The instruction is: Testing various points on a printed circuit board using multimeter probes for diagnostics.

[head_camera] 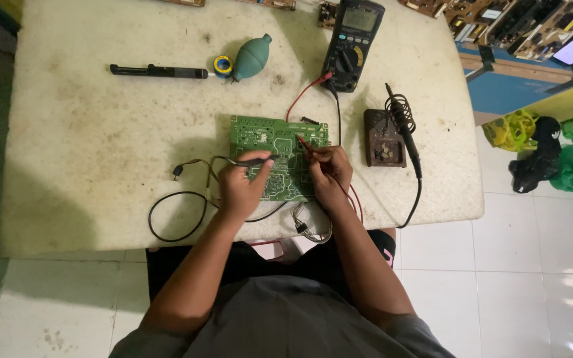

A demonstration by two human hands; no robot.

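A green circuit board point(264, 134) lies flat near the front of a worn white table point(101, 146). My left hand point(239, 187) pinches a black test probe point(254, 161) and holds its tip on the board's middle. Over the board's right side, my right hand point(328, 174) grips a red test probe point(304, 144) whose tip also touches the board. Red and black leads run back to a dark multimeter point(351, 44) standing at the table's far side.
A soldering iron point(404, 129) rests on a brown stand point(383, 138) right of the board. At the back left lie a black desoldering pump point(159, 71), a solder roll point(223, 65) and a green rubber blower point(252, 57). Loose cables point(177, 215) hang at the front edge. Bags point(552, 156) sit on the floor.
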